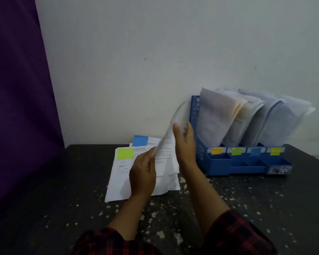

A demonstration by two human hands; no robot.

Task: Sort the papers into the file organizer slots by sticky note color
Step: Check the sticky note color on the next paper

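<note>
Both hands hold one sheet of paper (168,133) lifted off the desk: the left hand (142,173) pinches its lower edge between thumb and curled fingers, and the right hand (185,142) grips it higher up, thumb on the near face and fingers behind. The sheet stands nearly edge-on to the head camera and is blurred, so the colour of any note on it cannot be told. Below it a loose stack of papers (118,184) lies on the dark, speckled table (247,208); its top sheet carries a lime green sticky note (125,153) at the upper left corner, and a sheet further back carries a blue sticky note (140,140). Just right of the hands stands the blue file organizer (219,166), against the white wall (155,52), its upright slots already filled with leaning papers (215,118). Along its front rail sit four labels, left to right: an orange-yellow tab (216,151), a green tab (236,151), a blue tab (255,152) and a yellow tab (275,151). A purple curtain (17,89) hangs at the left, and plaid sleeves (234,234) show at the bottom.
</note>
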